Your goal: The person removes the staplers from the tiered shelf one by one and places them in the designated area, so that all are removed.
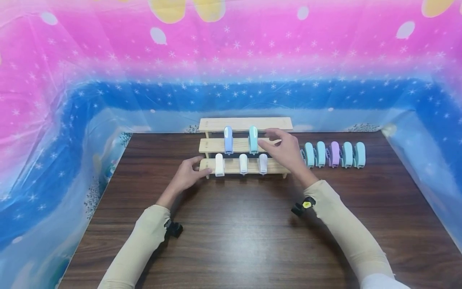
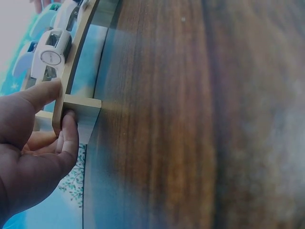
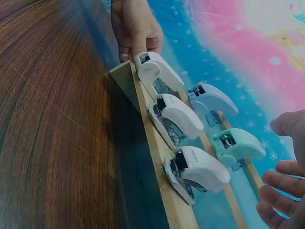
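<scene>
So there's a three-tier stepped rack of pale wood [image 1: 245, 124] standing near the far edge of a dark brown wood-grain tabletop [image 1: 234, 228], and it's holding five mini staplers. The left hand [image 1: 188, 174] is gripping the left end of the bottom tier, thumb on the upper side and fingers tucked underneath.

Closest to that thumb is a white stapler with a rounded top [image 1: 219, 163], then a second whitish stapler [image 1: 243, 163] in the middle and a pale lilac-grey stapler [image 1: 263, 163] on the right, all on the bottom tier.

Middle tier has a periwinkle-blue stapler [image 1: 228, 139] on the left and a mint-green stapler [image 1: 253, 139] to its right. The right hand [image 1: 285, 147] is just beside the mint one, thumb and fingers spread apart, holding nothing; the right wrist view shows a gap between them.

Off to the right of the rack, five more sit in a row on the tabletop: four teal staplers [image 1: 347, 154] with one purple stapler [image 1: 335, 154] in the centre. Behind it all hangs a pink-and-blue snowflake-print cloth [image 1: 231, 94].
</scene>
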### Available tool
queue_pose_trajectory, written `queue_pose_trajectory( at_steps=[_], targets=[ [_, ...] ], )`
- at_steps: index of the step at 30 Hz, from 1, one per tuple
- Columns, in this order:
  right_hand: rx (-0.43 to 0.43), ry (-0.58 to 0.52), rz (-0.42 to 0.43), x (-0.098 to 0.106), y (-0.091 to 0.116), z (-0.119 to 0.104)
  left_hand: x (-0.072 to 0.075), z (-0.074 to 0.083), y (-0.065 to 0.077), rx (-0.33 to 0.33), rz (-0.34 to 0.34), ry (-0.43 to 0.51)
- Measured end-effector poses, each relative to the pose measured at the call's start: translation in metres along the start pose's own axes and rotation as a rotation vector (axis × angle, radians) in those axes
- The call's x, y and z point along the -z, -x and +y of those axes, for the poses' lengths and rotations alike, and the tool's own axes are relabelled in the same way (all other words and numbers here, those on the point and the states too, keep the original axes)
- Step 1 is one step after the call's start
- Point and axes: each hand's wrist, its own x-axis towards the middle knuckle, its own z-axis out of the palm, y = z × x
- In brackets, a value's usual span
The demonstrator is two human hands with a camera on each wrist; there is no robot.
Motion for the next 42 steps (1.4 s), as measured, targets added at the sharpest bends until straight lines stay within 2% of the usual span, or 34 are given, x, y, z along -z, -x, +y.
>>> queue_pose_trajectory(
  at_steps=[9, 19, 42],
  targets=[
    [0.016, -0.045, 0.024, -0.014, -0.006, 0.006, 0.0, 0.0, 0.0, -0.002, 0.001, -0.007],
    [0.006, -0.07, 0.004, -0.023, -0.009, 0.006, -0.001, 0.0, -0.001, -0.005, -0.008, 0.012],
    [0.007, 0.044, -0.016, -0.031, -0.011, 0.002, 0.0, 0.002, 0.001, 0.007, -0.006, 0.01]
  ],
)
